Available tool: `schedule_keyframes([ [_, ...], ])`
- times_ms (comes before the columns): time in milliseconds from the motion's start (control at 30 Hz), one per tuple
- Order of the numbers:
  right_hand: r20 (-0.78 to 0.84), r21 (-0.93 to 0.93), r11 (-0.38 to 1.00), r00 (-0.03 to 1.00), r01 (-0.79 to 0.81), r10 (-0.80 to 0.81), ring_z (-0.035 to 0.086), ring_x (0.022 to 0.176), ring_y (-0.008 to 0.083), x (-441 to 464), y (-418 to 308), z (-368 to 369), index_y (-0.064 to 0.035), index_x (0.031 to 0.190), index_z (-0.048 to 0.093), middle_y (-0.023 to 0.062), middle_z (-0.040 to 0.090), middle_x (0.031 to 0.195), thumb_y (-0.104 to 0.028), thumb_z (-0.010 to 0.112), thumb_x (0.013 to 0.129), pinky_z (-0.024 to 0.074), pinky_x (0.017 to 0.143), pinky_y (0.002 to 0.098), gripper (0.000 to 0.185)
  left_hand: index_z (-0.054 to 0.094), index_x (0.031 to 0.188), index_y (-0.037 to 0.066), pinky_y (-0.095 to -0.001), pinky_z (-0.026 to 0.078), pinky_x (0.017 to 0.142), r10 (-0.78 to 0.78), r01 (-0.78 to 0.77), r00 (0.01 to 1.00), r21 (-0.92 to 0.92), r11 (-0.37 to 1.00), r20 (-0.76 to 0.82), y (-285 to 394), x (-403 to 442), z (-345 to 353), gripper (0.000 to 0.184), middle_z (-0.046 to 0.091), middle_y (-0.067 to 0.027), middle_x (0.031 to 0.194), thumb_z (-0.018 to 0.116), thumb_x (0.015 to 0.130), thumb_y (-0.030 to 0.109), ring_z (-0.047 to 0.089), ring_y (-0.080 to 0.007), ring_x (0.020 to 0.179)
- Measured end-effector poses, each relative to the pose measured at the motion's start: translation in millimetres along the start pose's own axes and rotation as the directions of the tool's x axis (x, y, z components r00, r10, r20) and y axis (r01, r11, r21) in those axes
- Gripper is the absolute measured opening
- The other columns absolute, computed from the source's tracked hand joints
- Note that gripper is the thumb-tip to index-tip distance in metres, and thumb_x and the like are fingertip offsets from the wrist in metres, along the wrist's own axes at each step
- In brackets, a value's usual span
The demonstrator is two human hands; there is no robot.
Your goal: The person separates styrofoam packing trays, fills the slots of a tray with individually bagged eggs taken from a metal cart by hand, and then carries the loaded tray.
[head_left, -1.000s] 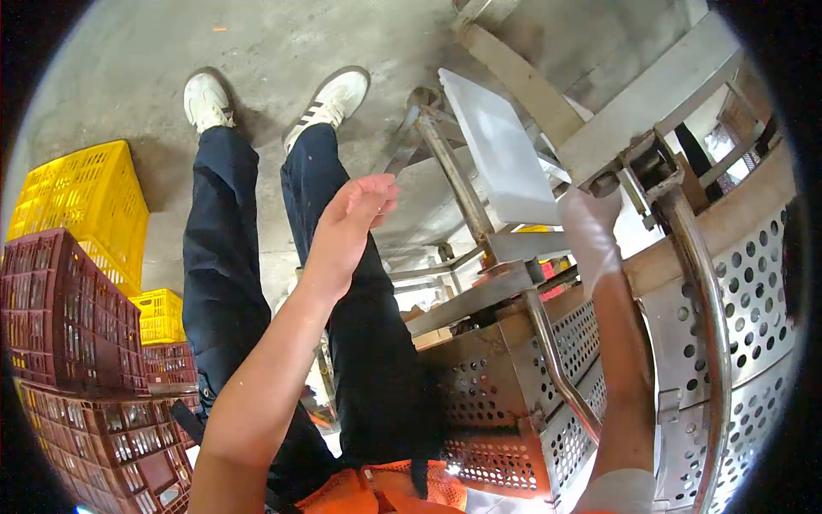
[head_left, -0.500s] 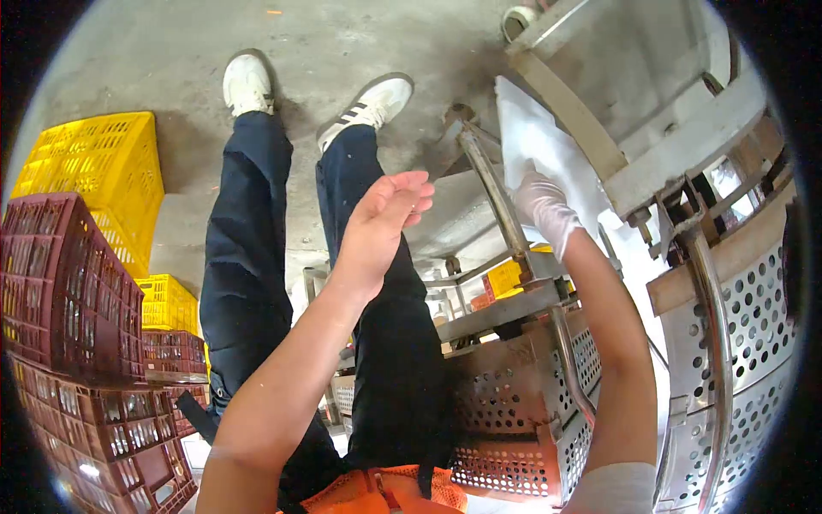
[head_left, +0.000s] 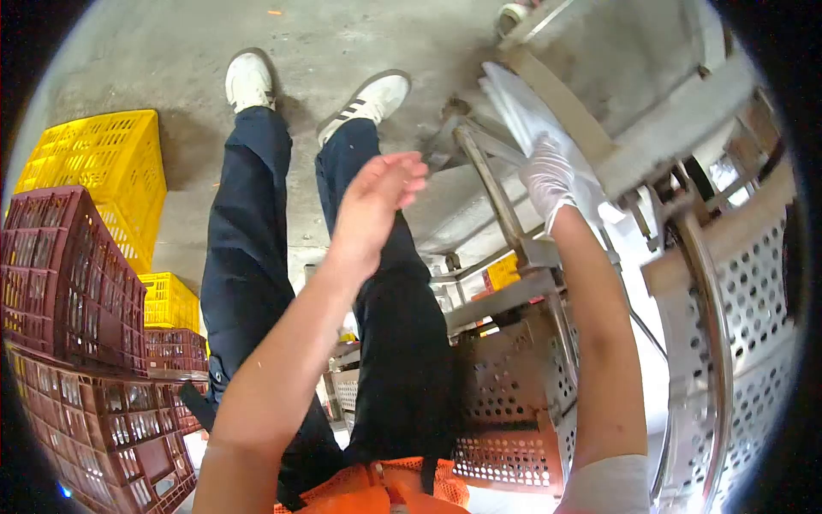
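Note:
My right hand (head_left: 550,178), in a thin white glove, is closed on a folded white plastic sheet (head_left: 524,107) beside the metal frame. The sheet looks thin and partly see-through, with several layers at its far end. My left hand (head_left: 377,201) is bare and hovers in front of my leg. Its fingers are loosely bent and apart from any object, with nothing visible in them.
At left, maroon crates (head_left: 73,287) are stacked beside yellow crates (head_left: 90,176). On the right stand a metal frame (head_left: 492,188) and perforated metal panels (head_left: 749,295). A perforated bin (head_left: 501,390) is by my leg. Concrete floor (head_left: 342,38) lies ahead.
The white sheet has turned edge-on and looks narrower and more folded, as my gloved right hand rotated with it. My left hand has shifted slightly left and down.

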State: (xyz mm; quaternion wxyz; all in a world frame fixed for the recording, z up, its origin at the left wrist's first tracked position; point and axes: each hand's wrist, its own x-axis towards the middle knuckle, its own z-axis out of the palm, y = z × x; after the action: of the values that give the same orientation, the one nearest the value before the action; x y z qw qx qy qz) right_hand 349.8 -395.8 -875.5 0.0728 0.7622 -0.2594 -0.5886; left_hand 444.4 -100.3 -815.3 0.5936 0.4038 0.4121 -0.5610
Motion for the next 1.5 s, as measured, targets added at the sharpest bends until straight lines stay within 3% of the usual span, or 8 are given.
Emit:
schedule_keyframes([
  [400, -0.389, 0.025, 0.900, 0.833, 0.436, -0.393, 0.065, 0.086, 0.0324, -230.3, -71.7, -186.3, -0.0041, 0.094, 0.070, 0.0198, 0.068, 0.091, -0.011, 0.049, 0.082, 0.0496, 0.076, 0.0449, 0.025, 0.052, 0.133, 0.004, -0.0325, 0.043, 0.099, 0.067, -0.060, 0.989, 0.051, 0.997, -0.135, 69.6, -169.6, -105.6, 0.047, 0.061, -0.0094, 0.127, 0.047, 0.101, 0.038, 0.057, -0.0187, 0.114],
  [500, -0.930, 0.210, 0.338, 0.295, 0.917, -0.222, 0.060, 0.064, 0.0358, -352.7, -75.5, -236.1, -0.0024, 0.091, 0.068, 0.0160, 0.064, 0.073, -0.012, 0.057, 0.071, 0.0493, 0.063, 0.0447, 0.025, 0.039, 0.142, 0.001, -0.0402, 0.038, 0.109, 0.054, -0.071, 0.997, -0.437, 0.897, -0.052, 118.2, -245.0, -110.7, 0.063, 0.050, -0.0146, 0.139, 0.044, 0.100, 0.048, 0.052, -0.0258, 0.123],
  [533, -0.555, 0.340, 0.650, 0.703, 0.680, -0.445, 0.062, 0.071, 0.0329, -405.9, -78.1, -273.4, -0.0025, 0.095, 0.067, 0.0148, 0.065, 0.080, -0.009, 0.056, 0.071, 0.0505, 0.067, 0.0426, 0.028, 0.037, 0.143, 0.000, -0.0424, 0.037, 0.111, 0.095, -0.086, 0.995, -0.532, 0.843, -0.011, 139.3, -272.9, -102.4, 0.064, 0.049, -0.0150, 0.140, 0.044, 0.101, 0.046, 0.051, -0.0271, 0.125],
  [567, -0.739, 0.377, 0.228, 0.440, 0.898, -0.510, 0.063, 0.073, 0.0303, -445.3, -57.5, -269.0, -0.0036, 0.105, 0.066, 0.0161, 0.065, 0.086, -0.009, 0.056, 0.069, 0.0508, 0.066, 0.0429, 0.038, 0.035, 0.144, -0.001, -0.0445, 0.035, 0.112, 0.137, -0.085, 0.990, -0.620, 0.780, 0.036, 157.2, -301.2, -94.8, 0.064, 0.047, -0.0154, 0.142, 0.044, 0.101, 0.045, 0.050, -0.0284, 0.127],
  [633, -0.873, 0.003, 0.540, 0.266, 0.842, -0.410, 0.054, 0.056, 0.0276, -515.6, -57.4, -277.1, -0.0087, 0.129, 0.057, 0.0150, 0.063, 0.083, -0.013, 0.054, 0.073, 0.0467, 0.055, 0.0405, 0.056, 0.031, 0.146, -0.002, -0.0499, 0.030, 0.114, 0.501, -0.498, 0.865, 0.078, 0.864, -0.033, 165.7, -340.1, -128.0, 0.068, 0.042, -0.0175, 0.145, 0.058, 0.096, 0.036, 0.042, -0.0320, 0.133],
  [767, -0.887, -0.095, 0.477, 0.143, 0.874, -0.439, 0.061, 0.102, 0.0309, -618.8, -3.6, -283.5, -0.0069, 0.132, 0.051, 0.0192, 0.049, 0.136, -0.016, 0.063, 0.072, 0.0489, 0.084, 0.0374, 0.062, 0.030, 0.146, -0.002, -0.0496, 0.029, 0.114, 0.662, -0.659, 0.741, 0.310, 0.685, 0.112, 208.3, -440.3, -94.1, 0.070, 0.042, -0.0181, 0.145, 0.060, 0.094, 0.033, 0.041, -0.0326, 0.133],
  [1067, -0.972, -0.048, 0.593, -0.174, 0.804, 0.157, 0.034, 0.139, 0.0364, -749.9, 17.7, -231.6, -0.0039, 0.146, 0.035, 0.0219, 0.033, 0.151, -0.017, 0.058, 0.082, 0.0423, 0.102, 0.0412, 0.070, 0.029, 0.146, -0.003, -0.0489, 0.028, 0.114, 0.542, -0.902, 0.410, 0.412, 0.126, 0.733, 202.3, -563.7, 73.1, 0.074, 0.040, -0.0193, 0.145, 0.064, 0.089, 0.028, 0.039, -0.0338, 0.134],
  [1500, -0.691, 0.202, 0.028, 0.122, 0.979, 0.713, 0.055, 0.121, 0.0357, -839.1, 113.1, -94.8, -0.0052, 0.148, 0.034, 0.0244, 0.047, 0.139, -0.028, 0.067, 0.085, 0.0471, 0.094, 0.0394, 0.075, 0.027, 0.146, -0.004, -0.0478, 0.025, 0.114, -0.193, -0.964, -0.102, -0.145, -0.222, 0.976, 49.6, -633.2, 223.9, 0.080, 0.038, -0.0211, 0.145, 0.070, 0.083, 0.021, 0.036, -0.0356, 0.136],
])
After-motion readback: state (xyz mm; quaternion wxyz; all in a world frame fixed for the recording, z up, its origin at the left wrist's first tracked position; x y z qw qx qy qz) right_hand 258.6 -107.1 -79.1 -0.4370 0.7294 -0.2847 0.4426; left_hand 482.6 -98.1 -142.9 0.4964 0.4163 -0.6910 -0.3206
